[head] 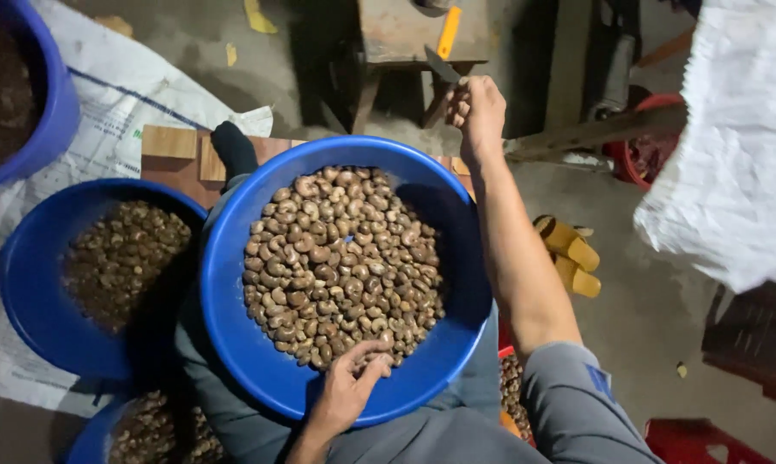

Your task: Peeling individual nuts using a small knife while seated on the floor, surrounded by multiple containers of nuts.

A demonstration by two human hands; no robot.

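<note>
2 hands: both busy
left hand [346,384]: fingers curled, picking among nuts [340,262] in near blue basin [259,361]
right hand [476,109]: fist closed round knife [440,64], far right

Looks like a small nut-shelling workshop, rough and dim. Bare concrete floor [645,318], woven white sacks [731,146] spread and hanging right of the right hand [478,110]. Blue plastic basins [259,344] heaped with brown raw nuts [340,258] beside the left hand [349,391]. Worn wooden cutting stand [405,34] with a blade [441,64] just above the right hand.
</note>
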